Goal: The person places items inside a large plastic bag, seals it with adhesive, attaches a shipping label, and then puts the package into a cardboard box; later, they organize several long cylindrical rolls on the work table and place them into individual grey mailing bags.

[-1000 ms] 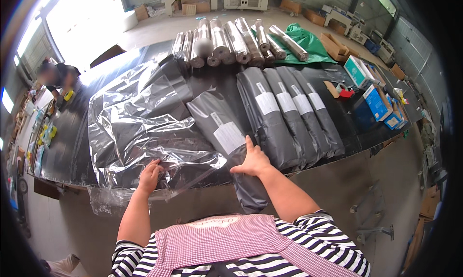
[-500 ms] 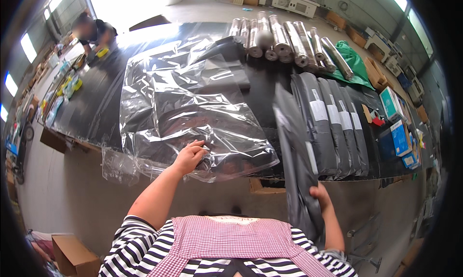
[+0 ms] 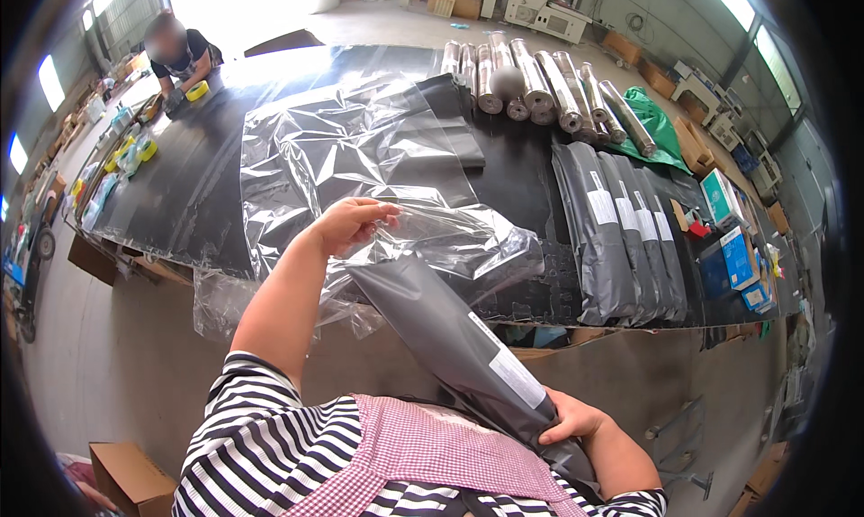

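Right now my left hand (image 3: 351, 224) pinches the mouth of a clear plastic bag (image 3: 360, 157) on the black table (image 3: 180, 193), while my right hand (image 3: 567, 420) clamps the grey parcel (image 3: 450, 337), its top entering the opening. Thin film could tear or collapse shut. Packed grey parcels (image 3: 621, 229) and foil rolls (image 3: 540, 85) crowd the right.

Floor: bare grey concrete (image 3: 108, 355), sunlit at the far end.
Counter: long, black-topped (image 3: 180, 193), running across the room.
Windows: bright panes (image 3: 49, 80) along the left wall.
Far end: workbenches and machines (image 3: 540, 0).
Boxes: cardboard box (image 3: 126, 476) on the floor.
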The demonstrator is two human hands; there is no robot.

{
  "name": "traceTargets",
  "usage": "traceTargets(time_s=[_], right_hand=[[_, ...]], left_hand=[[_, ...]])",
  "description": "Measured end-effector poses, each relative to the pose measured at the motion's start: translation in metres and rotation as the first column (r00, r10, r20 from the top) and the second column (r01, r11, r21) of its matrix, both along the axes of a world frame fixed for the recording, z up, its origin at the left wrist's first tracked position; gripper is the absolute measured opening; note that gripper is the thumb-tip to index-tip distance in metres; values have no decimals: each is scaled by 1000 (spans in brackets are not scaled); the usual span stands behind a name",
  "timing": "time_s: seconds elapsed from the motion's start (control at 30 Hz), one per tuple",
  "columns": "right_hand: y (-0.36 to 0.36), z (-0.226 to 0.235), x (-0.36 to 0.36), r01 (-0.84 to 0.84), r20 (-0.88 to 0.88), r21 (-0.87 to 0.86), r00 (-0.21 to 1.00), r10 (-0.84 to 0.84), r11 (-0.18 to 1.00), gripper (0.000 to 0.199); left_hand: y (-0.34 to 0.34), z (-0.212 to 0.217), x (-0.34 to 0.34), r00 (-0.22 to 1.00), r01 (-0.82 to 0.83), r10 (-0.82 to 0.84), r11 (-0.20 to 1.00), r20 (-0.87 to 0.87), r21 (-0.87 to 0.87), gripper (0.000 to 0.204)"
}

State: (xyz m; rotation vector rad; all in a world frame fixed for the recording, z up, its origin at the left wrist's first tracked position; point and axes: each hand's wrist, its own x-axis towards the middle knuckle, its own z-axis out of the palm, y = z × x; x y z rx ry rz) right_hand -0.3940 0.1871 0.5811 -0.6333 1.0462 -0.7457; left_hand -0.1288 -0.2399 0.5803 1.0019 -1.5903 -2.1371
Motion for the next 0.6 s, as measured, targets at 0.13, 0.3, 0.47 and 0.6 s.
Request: traceTargets(time_s=[0.13,0.3,0.47,0.6], right_hand=[[-7,-9,24,93,-9,-5,996,-93,996,106],[-72,-32,44,125,42,-184,992,-119,975,107],[-153,-49,57,125,135,-215,986,-97,969,98],[-171,-59,64,223,223,-282,961,-163,933,89]], left_hand=[[50,39,6,971,235,-102,574,216,-785,18],[114,38,-29,923,343,-179,-16,340,-939,14],[154,61,-13,878,284,-474,413,62,-865,46],[130,8,106,964,-72,237,-212,-123,-975,81]])
